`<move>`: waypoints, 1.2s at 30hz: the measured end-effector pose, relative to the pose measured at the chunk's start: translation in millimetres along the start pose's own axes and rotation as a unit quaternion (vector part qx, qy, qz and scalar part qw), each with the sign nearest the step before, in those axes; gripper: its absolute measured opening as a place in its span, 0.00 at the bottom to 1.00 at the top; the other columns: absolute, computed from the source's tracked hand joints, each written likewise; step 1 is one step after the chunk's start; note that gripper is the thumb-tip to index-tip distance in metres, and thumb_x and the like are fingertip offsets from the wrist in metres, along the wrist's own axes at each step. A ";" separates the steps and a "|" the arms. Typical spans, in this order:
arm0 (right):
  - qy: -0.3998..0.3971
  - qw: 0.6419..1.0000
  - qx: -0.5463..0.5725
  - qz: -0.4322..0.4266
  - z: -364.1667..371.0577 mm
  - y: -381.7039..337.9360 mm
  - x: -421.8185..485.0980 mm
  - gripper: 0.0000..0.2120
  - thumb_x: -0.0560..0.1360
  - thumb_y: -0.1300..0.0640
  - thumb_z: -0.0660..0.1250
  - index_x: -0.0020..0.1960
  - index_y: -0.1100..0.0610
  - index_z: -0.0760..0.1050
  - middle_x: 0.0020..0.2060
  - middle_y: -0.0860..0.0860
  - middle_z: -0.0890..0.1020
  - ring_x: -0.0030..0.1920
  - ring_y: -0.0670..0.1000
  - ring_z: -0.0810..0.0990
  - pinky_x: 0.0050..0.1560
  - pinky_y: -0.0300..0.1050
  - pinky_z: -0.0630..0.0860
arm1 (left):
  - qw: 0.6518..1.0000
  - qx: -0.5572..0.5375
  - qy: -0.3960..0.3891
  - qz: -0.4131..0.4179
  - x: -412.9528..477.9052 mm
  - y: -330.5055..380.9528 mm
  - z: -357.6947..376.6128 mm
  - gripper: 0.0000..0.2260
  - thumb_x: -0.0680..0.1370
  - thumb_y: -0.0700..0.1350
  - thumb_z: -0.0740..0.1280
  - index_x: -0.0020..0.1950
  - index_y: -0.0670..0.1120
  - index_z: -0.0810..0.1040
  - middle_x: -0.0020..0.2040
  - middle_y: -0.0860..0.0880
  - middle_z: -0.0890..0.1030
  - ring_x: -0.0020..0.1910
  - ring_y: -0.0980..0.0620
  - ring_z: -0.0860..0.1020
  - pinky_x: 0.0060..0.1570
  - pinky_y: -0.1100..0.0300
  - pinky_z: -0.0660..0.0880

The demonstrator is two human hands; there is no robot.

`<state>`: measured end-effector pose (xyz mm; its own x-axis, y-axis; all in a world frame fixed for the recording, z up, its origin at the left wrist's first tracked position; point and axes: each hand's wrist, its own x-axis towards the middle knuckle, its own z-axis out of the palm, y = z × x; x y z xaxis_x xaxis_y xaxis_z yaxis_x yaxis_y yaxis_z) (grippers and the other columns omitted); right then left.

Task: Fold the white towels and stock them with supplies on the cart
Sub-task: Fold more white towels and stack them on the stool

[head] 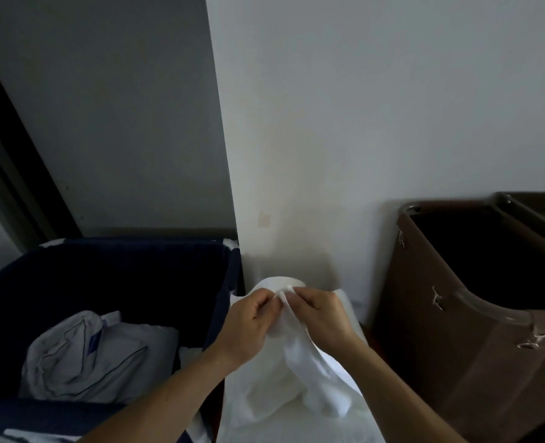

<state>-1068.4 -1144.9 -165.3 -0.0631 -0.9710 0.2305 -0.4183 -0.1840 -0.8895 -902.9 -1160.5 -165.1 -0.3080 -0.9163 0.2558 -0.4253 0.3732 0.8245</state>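
A white towel (pixel 299 372) hangs in front of me, low in the middle of the view. My left hand (pixel 250 324) and my right hand (pixel 320 314) meet at its upper edge, and each pinches the cloth between thumb and fingers. The fingertips nearly touch at the towel's top. From there the towel falls in loose folds onto more white cloth (pixel 284 423) spread below. Both forearms come in from the bottom of the frame.
A dark blue fabric laundry bin (pixel 111 263) stands at the left, with crumpled white linen (pixel 85 356) edged in dark piping inside. A brown bag on a cart frame (pixel 456 330) stands open at the right. A white wall corner (pixel 229 155) rises straight ahead.
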 end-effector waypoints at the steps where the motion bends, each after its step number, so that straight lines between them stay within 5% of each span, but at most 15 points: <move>1: -0.009 1.000 0.013 -0.003 -2.2 -1.9 -1.6 0.16 0.80 0.52 0.65 0.35 0.58 0.74 0.25 0.46 0.71 0.30 0.43 0.66 0.34 0.47 0.68 | 1.000 0.001 0.006 0.003 1.4 2.4 0.6 0.13 0.82 0.48 0.63 0.46 0.40 0.79 0.39 0.45 0.79 0.38 0.50 0.77 0.40 0.55 0.74; 6: -0.043 0.996 -0.069 -0.033 -7.6 -11.2 -5.5 0.20 0.81 0.49 0.64 0.36 0.63 0.74 0.27 0.52 0.72 0.31 0.47 0.67 0.37 0.53 0.69 | 1.000 0.005 -0.006 0.005 3.0 11.3 0.7 0.13 0.82 0.48 0.63 0.47 0.39 0.80 0.40 0.43 0.80 0.38 0.48 0.77 0.41 0.52 0.75; 10: -0.059 0.985 -0.150 -0.062 -15.9 -14.0 -2.5 0.19 0.82 0.52 0.62 0.38 0.63 0.75 0.32 0.57 0.77 0.33 0.51 0.70 0.38 0.46 0.66 | 0.996 0.060 -0.068 0.008 9.0 12.7 -10.8 0.15 0.81 0.52 0.65 0.45 0.40 0.80 0.39 0.43 0.80 0.35 0.53 0.75 0.42 0.48 0.75; 14: -0.039 0.984 -0.154 -0.077 -20.7 -19.8 1.0 0.15 0.83 0.52 0.60 0.41 0.55 0.78 0.34 0.47 0.79 0.38 0.47 0.73 0.37 0.32 0.66 | 0.984 0.147 0.004 0.095 19.9 18.2 -22.6 0.17 0.77 0.55 0.71 0.63 0.49 0.76 0.58 0.56 0.76 0.57 0.62 0.72 0.58 0.67 0.71; 16: -0.026 0.984 -0.152 -0.091 -19.6 -22.7 4.5 0.14 0.83 0.52 0.60 0.43 0.54 0.80 0.36 0.46 0.80 0.42 0.47 0.74 0.38 0.32 0.66 | 0.988 0.100 -0.089 0.079 25.0 26.8 -27.1 0.17 0.80 0.55 0.67 0.65 0.49 0.75 0.60 0.55 0.78 0.60 0.60 0.75 0.61 0.60 0.74; 18: -0.019 0.983 -0.158 -0.089 -18.5 -23.0 8.3 0.15 0.83 0.50 0.60 0.45 0.55 0.81 0.38 0.51 0.83 0.40 0.50 0.77 0.38 0.39 0.67 | 0.984 0.058 -0.154 0.066 27.7 37.9 -30.0 0.13 0.82 0.54 0.63 0.60 0.48 0.79 0.52 0.51 0.83 0.52 0.54 0.81 0.54 0.50 0.78; 20: 0.000 0.991 -0.116 -0.060 -20.1 -21.0 10.8 0.18 0.82 0.45 0.60 0.41 0.55 0.79 0.33 0.48 0.81 0.35 0.48 0.76 0.38 0.44 0.71 | 0.987 0.043 -0.138 0.074 33.1 46.5 -31.4 0.13 0.82 0.52 0.63 0.58 0.45 0.81 0.48 0.49 0.84 0.49 0.52 0.82 0.52 0.49 0.79; 22: 0.029 0.997 -0.064 -0.028 -22.9 -17.5 10.7 0.17 0.79 0.42 0.64 0.38 0.52 0.75 0.28 0.42 0.76 0.30 0.43 0.73 0.31 0.35 0.68 | 0.988 0.051 -0.112 0.097 43.5 58.9 -31.5 0.12 0.82 0.49 0.65 0.55 0.42 0.82 0.46 0.47 0.84 0.48 0.51 0.82 0.51 0.51 0.78; 25: 0.075 0.996 -0.047 -0.004 -27.2 -12.9 9.4 0.09 0.74 0.44 0.70 0.51 0.41 0.72 0.36 0.39 0.79 0.38 0.41 0.78 0.34 0.32 0.70 | 0.983 0.091 -0.072 0.142 71.3 84.4 -32.9 0.11 0.81 0.46 0.67 0.49 0.38 0.81 0.41 0.42 0.83 0.43 0.44 0.80 0.46 0.52 0.76; 28: 0.144 0.989 -0.030 -0.014 -37.1 -9.4 9.8 0.20 0.75 0.50 0.70 0.63 0.38 0.67 0.42 0.39 0.80 0.41 0.41 0.79 0.37 0.32 0.72 | 0.982 0.082 0.011 0.168 108.8 111.7 -45.8 0.09 0.81 0.45 0.67 0.48 0.40 0.80 0.38 0.47 0.80 0.34 0.56 0.75 0.40 0.62 0.72; 33: 0.195 0.979 -0.035 -0.036 -37.9 -2.8 10.4 0.19 0.76 0.57 0.68 0.51 0.33 0.67 0.46 0.37 0.79 0.44 0.37 0.78 0.40 0.35 0.71 | 0.979 0.079 0.070 0.176 162.6 148.3 -76.1 0.04 0.81 0.46 0.67 0.48 0.46 0.78 0.39 0.57 0.78 0.35 0.68 0.74 0.38 0.73 0.70; 36: 0.232 0.970 -0.043 -0.060 -31.6 -0.7 12.2 0.18 0.76 0.58 0.69 0.56 0.38 0.67 0.47 0.41 0.79 0.42 0.40 0.79 0.41 0.41 0.73 | 0.976 0.073 0.074 0.194 175.6 163.2 -83.2 0.04 0.81 0.46 0.67 0.48 0.47 0.78 0.41 0.57 0.79 0.36 0.69 0.75 0.38 0.76 0.69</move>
<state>-1097.4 -1151.8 -149.4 -0.4017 -0.7671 0.5002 -0.5201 -0.2585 -0.8140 -955.6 -1272.5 56.4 -0.3479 -0.7096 0.6127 -0.4213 0.7021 0.5740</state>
